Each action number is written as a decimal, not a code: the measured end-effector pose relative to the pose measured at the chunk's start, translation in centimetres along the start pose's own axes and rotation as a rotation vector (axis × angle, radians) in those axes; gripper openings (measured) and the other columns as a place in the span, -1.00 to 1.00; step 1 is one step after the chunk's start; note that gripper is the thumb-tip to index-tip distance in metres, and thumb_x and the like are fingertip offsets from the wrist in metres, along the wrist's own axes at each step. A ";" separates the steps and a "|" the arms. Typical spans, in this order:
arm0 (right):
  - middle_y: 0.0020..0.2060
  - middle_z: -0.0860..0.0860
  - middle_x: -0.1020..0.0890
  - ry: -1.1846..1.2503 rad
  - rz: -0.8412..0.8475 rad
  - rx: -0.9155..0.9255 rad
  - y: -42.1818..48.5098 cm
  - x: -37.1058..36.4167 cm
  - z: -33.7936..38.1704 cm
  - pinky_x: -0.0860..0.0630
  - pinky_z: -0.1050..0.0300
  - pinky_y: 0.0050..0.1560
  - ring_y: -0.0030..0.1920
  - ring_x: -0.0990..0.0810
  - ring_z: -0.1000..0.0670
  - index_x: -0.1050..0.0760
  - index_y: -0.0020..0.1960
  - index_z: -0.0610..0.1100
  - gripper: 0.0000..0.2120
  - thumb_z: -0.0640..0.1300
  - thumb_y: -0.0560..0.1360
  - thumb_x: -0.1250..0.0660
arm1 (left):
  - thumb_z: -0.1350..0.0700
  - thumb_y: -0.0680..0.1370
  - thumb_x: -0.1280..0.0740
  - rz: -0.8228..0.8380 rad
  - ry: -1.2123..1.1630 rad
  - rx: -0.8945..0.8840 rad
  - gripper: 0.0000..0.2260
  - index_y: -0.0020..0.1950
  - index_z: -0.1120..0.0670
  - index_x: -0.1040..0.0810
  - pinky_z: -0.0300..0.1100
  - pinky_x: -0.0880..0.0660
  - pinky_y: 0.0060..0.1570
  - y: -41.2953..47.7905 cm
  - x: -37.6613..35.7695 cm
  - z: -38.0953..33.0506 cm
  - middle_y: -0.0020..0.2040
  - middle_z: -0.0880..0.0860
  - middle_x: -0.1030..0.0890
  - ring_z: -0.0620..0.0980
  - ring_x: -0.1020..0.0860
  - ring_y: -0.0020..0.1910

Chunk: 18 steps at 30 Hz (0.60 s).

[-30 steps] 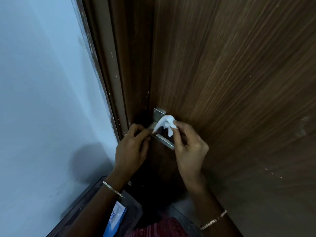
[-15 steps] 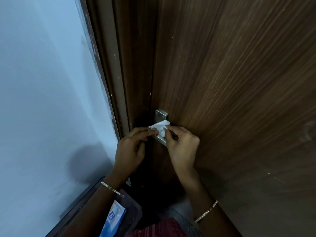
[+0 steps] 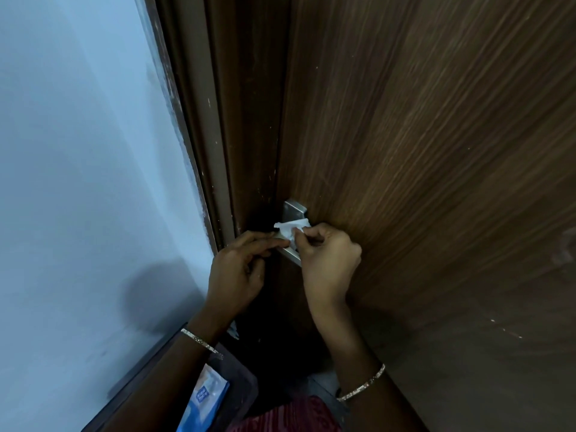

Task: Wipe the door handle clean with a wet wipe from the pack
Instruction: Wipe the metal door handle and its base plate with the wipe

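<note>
A silver metal door handle (image 3: 295, 210) sits on the dark brown wooden door (image 3: 420, 151) near its left edge. A crumpled white wet wipe (image 3: 288, 229) lies against the handle's lever. My right hand (image 3: 327, 260) pinches the wipe with thumb and fingertips. My left hand (image 3: 241, 269) reaches in from the left, its fingertips touching the lever and the wipe's lower edge. The lever's lower end (image 3: 293, 256) shows between the two hands. A blue and white wipes pack (image 3: 204, 400) lies low down, under my left forearm.
A pale blue wall (image 3: 87, 182) fills the left side, meeting the brown door frame (image 3: 199, 135). The pack rests in a dark container (image 3: 243, 385) at the bottom. Red patterned cloth (image 3: 286, 419) shows at the lower edge.
My right hand has slid the wipe leftward and down along the lever, bunching it smaller. My left hand's fingers have come up to meet the wipe.
</note>
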State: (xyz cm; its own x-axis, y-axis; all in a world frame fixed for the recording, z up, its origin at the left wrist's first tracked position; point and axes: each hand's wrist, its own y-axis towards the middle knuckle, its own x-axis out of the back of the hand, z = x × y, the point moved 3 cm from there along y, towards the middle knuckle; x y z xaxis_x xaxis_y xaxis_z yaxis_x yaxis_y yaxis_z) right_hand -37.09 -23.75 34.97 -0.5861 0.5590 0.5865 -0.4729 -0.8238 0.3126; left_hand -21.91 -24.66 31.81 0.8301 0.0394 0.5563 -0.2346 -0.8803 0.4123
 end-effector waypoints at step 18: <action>-0.11 0.04 -0.76 0.047 0.071 -0.072 -0.2 -0.8 -1.6 -0.55 0.42 -0.22 -0.17 -0.72 0.14 -0.72 0.04 -0.11 -0.85 -0.14 0.48 -0.50 | 0.34 0.34 -0.20 -0.041 0.099 -0.024 -0.51 0.11 -0.05 -0.68 -0.20 -0.57 -0.08 0.9 -0.2 -0.5 0.11 -0.10 -0.62 -0.13 -0.62 0.01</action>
State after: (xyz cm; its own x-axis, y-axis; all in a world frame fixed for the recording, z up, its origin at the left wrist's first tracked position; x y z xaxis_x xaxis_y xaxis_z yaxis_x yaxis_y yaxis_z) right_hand -37.65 -23.89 33.27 -0.6489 0.5047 0.5694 -0.4742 -0.8535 0.2161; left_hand -22.58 -25.19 32.44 0.7856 0.1224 0.6065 -0.2144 -0.8657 0.4523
